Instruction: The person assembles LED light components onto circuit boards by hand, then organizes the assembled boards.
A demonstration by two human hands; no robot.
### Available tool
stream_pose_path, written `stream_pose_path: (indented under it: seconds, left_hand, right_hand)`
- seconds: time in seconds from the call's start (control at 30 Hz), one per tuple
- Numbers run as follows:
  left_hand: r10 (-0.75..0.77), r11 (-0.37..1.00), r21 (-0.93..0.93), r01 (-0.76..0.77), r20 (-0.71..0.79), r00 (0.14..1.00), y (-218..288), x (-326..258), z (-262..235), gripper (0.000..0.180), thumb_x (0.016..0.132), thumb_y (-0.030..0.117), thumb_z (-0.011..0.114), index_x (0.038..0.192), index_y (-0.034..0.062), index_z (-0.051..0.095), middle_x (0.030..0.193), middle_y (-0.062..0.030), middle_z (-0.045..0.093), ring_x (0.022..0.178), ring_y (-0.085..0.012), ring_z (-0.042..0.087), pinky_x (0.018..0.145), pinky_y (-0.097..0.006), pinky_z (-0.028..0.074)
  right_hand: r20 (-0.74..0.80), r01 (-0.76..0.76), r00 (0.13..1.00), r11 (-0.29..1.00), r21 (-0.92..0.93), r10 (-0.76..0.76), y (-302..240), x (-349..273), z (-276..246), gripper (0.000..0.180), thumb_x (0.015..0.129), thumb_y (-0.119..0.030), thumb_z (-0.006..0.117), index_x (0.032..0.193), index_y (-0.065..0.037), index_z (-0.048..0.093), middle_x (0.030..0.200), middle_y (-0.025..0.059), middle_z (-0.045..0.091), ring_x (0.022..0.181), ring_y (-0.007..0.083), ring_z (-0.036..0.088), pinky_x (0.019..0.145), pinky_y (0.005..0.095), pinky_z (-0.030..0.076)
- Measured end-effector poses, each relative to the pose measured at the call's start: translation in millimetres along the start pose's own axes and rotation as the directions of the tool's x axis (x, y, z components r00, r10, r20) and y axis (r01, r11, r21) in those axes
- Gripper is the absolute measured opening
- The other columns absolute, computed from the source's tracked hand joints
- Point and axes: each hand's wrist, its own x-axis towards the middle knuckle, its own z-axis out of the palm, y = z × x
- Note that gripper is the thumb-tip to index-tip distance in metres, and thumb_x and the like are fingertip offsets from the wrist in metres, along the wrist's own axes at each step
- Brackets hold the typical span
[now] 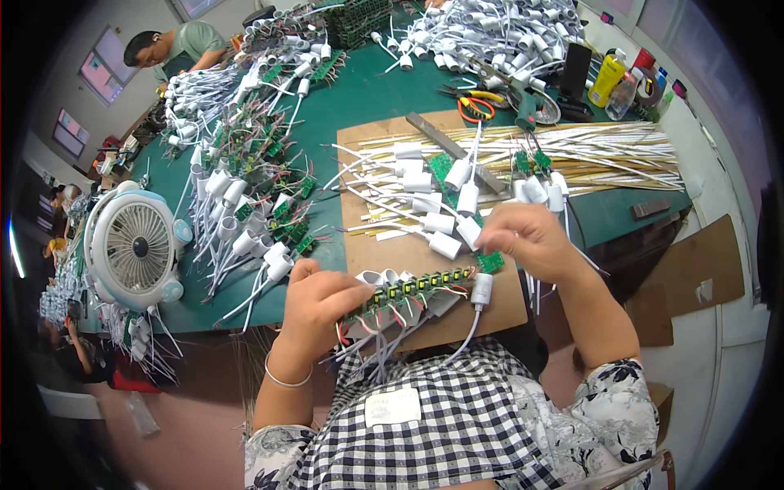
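My left hand [320, 304] is closed around the left end of a row of small green circuit boards [416, 286] with yellow-and-black parts. Red and white wires hang from the row's near side. At the right end stands a white cylindrical connector [483, 287] with a grey cable. Above it, my right hand [535, 238] has its fingers pinched together; what they grip, if anything, is hidden. Just under those fingertips lies a green circuit board [491, 261], with a white connector [469, 231] beside them. More white connectors [438, 222] with cables lie on the brown board [365, 237].
Bundled white and yellow strips [604, 155] and a metal bar [457, 153] lie beyond. Orange-handled pliers [475, 106] and bottles [606, 77] stand further back. A fan [137, 245] and wired-board heaps [245, 204] are left. Another person [175, 53] works far left.
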Motion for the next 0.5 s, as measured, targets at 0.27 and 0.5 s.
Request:
stream_pose_path:
  seconds: [0.27,0.5]
  left_hand:
    - [0.189,0.964,0.197,-0.178,-0.034,0.981,18,-4,0,0.013,0.070,0.013,0.062,0.082,0.0176,0.061,0.078,0.0078,0.062,0.065,-0.0069,0.056,0.070,-0.029,0.035]
    - [0.225,0.950,0.236,-0.203,-0.072,0.972,26,-8,2,0.017,0.068,0.012,0.068,0.081,0.0194,0.059,0.080,0.0090,0.062,0.065,-0.0054,0.057,0.071,-0.028,0.035]
  right_hand:
    - [0.300,0.012,0.951,0.963,-0.268,0.072,10,-3,25,0.014,0.085,-0.016,0.057,0.093,-0.006,0.064,0.086,0.0083,0.062,0.081,0.0241,0.059,0.076,0.0342,0.044]
    - [0.347,0.144,0.937,0.955,-0.258,-0.048,22,-15,30,0.015,0.082,-0.012,0.059,0.095,-0.007,0.063,0.088,0.0086,0.061,0.086,0.0264,0.057,0.078,0.0361,0.044]
